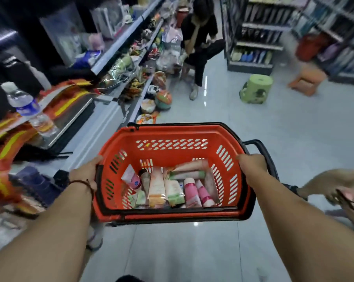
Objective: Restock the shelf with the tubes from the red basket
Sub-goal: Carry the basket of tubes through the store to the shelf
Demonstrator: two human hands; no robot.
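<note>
A water bottle (25,104) is seen up and to the left of the left hand (84,174), on a counter. Beyond that hand a long shelf (119,43) of mixed goods runs away down the aisle.

The left hand is closed on the left rim of the red basket (172,153), with the fingers wrapped over the edge. The basket is held between the two hands, above the floor. The tubes (172,186) lie in a loose heap on its bottom, between the hands and a little lower than them. None is held by either hand.

The right hand (251,165) is closed on the right rim in the same way, with the black handle (259,147) just beyond it. Another person's hand (339,186) is seen to its right.

The restocking is judged not yet begun: the basket looks fully loaded, and no tube can be made out on any shelf. Which shelf is meant cannot be told. All the placing is left to do.
</note>
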